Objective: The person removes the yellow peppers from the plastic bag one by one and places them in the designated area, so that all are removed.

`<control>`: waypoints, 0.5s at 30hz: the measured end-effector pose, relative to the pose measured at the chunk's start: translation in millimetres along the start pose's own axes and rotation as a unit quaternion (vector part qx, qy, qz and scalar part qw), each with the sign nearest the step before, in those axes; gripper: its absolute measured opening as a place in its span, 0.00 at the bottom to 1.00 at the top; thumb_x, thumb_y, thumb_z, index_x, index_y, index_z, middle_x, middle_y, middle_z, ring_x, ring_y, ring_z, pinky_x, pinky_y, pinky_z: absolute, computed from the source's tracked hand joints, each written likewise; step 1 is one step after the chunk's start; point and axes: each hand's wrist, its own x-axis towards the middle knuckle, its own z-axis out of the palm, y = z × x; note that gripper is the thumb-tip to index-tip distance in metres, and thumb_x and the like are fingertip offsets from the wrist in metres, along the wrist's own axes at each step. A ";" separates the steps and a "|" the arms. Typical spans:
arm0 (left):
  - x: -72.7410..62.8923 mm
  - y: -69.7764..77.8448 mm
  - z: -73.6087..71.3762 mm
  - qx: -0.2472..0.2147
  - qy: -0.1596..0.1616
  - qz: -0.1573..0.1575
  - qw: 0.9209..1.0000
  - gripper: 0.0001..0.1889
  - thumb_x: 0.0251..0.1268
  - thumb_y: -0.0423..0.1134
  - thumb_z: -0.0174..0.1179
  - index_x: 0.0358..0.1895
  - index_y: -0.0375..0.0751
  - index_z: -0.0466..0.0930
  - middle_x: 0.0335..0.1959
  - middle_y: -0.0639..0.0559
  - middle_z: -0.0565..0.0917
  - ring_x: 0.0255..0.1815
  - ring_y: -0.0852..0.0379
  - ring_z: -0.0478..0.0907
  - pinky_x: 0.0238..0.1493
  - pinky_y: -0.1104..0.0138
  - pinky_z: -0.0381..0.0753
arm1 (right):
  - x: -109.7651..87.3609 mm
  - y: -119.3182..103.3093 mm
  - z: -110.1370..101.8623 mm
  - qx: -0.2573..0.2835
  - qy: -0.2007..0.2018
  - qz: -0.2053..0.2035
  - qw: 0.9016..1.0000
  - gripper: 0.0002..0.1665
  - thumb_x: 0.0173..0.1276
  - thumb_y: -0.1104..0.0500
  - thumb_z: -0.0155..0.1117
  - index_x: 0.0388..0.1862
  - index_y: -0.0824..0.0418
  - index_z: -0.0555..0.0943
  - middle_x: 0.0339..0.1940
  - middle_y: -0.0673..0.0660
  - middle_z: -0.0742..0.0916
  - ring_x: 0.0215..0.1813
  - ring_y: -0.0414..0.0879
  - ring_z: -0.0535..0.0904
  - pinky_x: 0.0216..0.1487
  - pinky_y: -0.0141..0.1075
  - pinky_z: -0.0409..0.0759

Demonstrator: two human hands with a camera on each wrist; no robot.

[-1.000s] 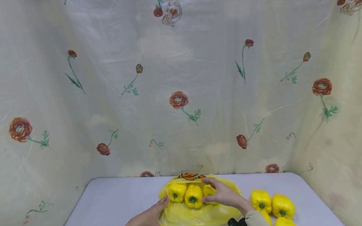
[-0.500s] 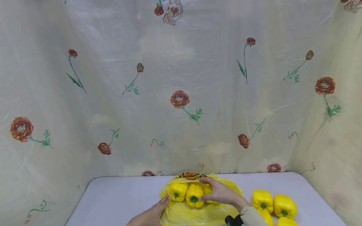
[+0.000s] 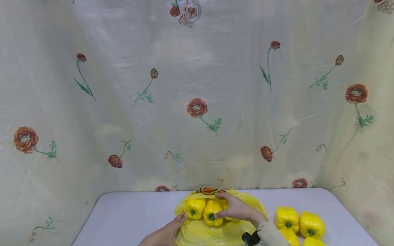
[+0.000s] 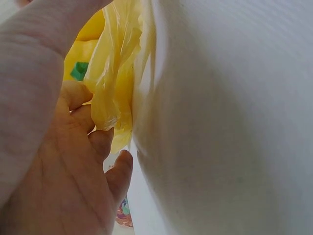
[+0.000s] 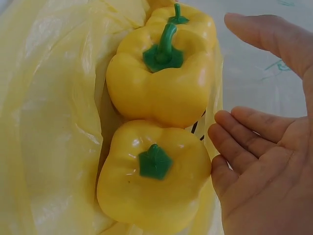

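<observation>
Yellow bag (image 3: pixel 210 238) touched by left hand (image 3: pixel 163 238) | bagged peppers (image 3: pixel 195 207) flanked by right hand (image 3: pixel 240 208) | both hands held apart, fingers unclenched | four peppers (image 3: pixel 312 223) clustered on table (image 3: pixel 103 231)

Yellow peppers (image 5: pixel 159 98), green stems (image 5: pixel 155 162); yellow bag (image 3: pixel 210 238); flower-patterned curtain (image 3: pixel 224 75).

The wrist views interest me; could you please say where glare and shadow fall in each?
Right wrist: small bright glints on the lower pepper, pale sheen on the yellow bag; left wrist: shiny streaks on the bag, a broad grey shadow across the white table.
</observation>
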 end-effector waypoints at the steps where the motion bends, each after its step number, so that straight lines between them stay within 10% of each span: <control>1: 0.4 -0.3 0.0 0.000 0.000 0.001 1.000 0.61 0.42 0.61 0.74 0.78 0.46 0.46 0.80 0.47 0.45 0.79 0.43 0.46 0.75 0.45 0.54 | 1.4 0.5 0.1 -0.004 -0.001 0.003 1.000 0.45 0.60 0.52 0.72 0.71 0.67 0.63 0.69 0.67 0.71 0.69 0.64 0.66 0.68 0.59 0.66; 15: 0.5 -0.9 0.4 -0.013 -0.002 0.007 1.000 0.61 0.43 0.59 0.74 0.78 0.45 0.45 0.80 0.46 0.45 0.79 0.43 0.46 0.75 0.45 0.53 | 12.7 1.1 5.3 -0.082 -0.008 0.024 0.996 0.45 0.57 0.51 0.73 0.69 0.67 0.66 0.68 0.66 0.73 0.68 0.61 0.69 0.68 0.58 0.67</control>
